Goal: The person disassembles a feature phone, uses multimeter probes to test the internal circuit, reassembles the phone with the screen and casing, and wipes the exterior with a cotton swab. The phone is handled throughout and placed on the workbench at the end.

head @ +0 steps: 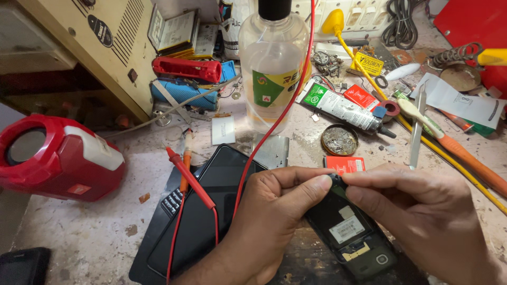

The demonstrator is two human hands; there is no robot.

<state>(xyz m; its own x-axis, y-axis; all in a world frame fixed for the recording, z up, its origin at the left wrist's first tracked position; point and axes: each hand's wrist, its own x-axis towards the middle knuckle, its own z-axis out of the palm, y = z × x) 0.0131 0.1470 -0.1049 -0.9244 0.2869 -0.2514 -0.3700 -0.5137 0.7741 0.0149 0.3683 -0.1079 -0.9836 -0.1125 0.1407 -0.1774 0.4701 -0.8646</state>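
Head view: small black phone (pixel 351 232), back cover off, battery bay exposed and empty, held at near edge of worktop (pixel 95 232). Top end pinched by left hand (pixel 266 221) and right hand (pixel 428 216), fingers closed on it. Reassembly not seen; red probe (pixel 190 178) lying unused on dark tablet (pixel 211 211).

Bare hands (pixel 264 221), no sleeves
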